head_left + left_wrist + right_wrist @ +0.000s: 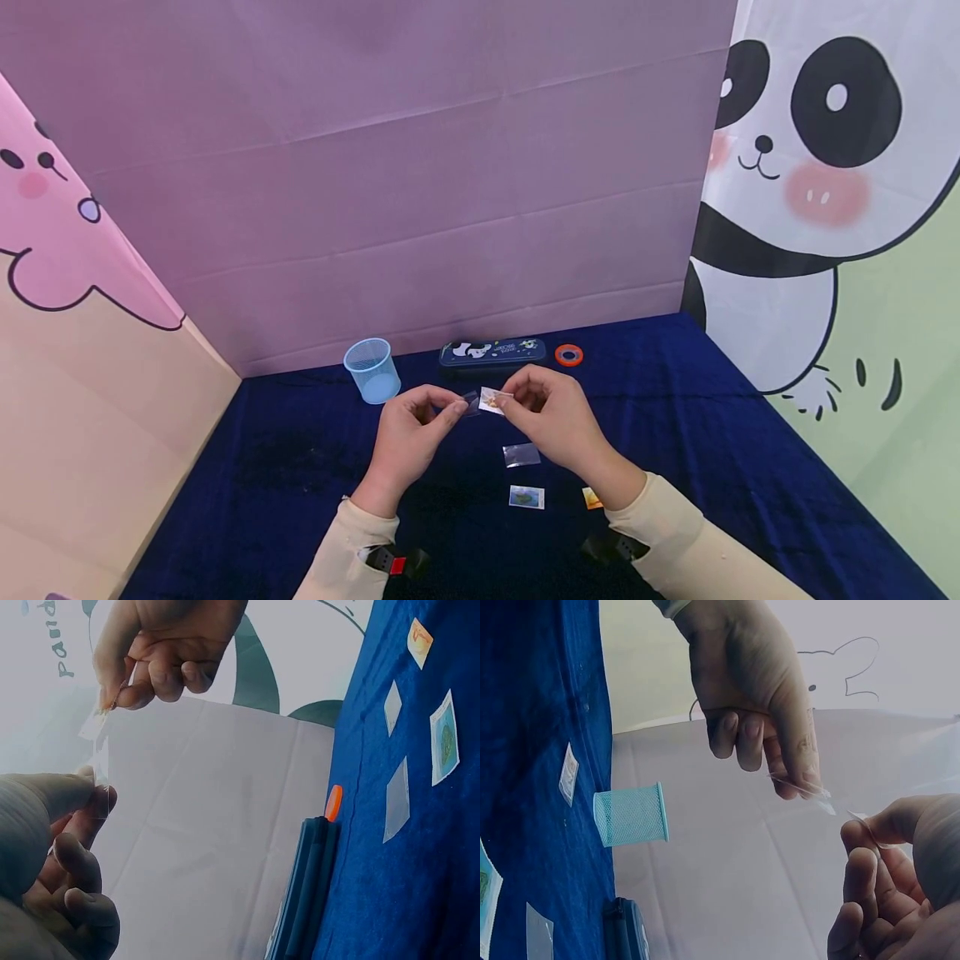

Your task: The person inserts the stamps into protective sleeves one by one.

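Note:
My left hand [408, 437] pinches a small clear plastic sleeve [471, 404] between thumb and index finger. Opposite it, my right hand [551, 414] holds a small white-bordered stamp [491, 400] with an orange-brown picture, also by thumb and fingertip. Stamp and sleeve edge face each other, nearly meeting, raised above the table. Below them on the cloth lie another clear sleeve [521, 455] and a blue-green stamp [527, 497]. An orange stamp [592, 498] is partly covered by the right wrist. The left wrist view adds a small pale piece [392, 709] near these.
At the back of the dark blue cloth [300, 517] stand a light blue mesh cup [372, 371], a dark blue pencil case [491, 353] and an orange ring-shaped roll [568, 356]. Another stamp [568, 776] lies near the cup. Printed curtains [450, 167] enclose the table.

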Demonstrator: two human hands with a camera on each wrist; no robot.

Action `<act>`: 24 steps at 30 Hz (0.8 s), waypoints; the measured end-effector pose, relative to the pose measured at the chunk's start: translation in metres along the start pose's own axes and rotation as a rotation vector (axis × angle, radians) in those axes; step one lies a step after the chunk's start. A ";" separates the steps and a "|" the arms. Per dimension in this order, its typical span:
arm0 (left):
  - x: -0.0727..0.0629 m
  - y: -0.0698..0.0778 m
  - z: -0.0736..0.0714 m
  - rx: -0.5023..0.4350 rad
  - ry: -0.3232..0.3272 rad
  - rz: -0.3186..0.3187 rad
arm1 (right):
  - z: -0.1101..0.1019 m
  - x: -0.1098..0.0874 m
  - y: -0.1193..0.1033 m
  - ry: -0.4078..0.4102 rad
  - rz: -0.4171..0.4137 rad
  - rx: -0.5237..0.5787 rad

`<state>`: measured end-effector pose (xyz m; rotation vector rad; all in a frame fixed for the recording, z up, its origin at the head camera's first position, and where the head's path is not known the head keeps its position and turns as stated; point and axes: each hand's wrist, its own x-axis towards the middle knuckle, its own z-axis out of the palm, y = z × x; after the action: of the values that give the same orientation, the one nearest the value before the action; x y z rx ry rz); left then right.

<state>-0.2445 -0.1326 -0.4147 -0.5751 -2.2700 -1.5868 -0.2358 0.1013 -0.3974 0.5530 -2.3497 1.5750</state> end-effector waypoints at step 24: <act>-0.001 -0.001 0.003 0.005 -0.016 -0.005 | 0.003 -0.001 0.006 0.005 -0.093 -0.071</act>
<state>-0.2442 -0.1300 -0.4166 -0.5832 -2.2879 -1.5840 -0.2374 0.1006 -0.4037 0.6315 -2.3306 1.4448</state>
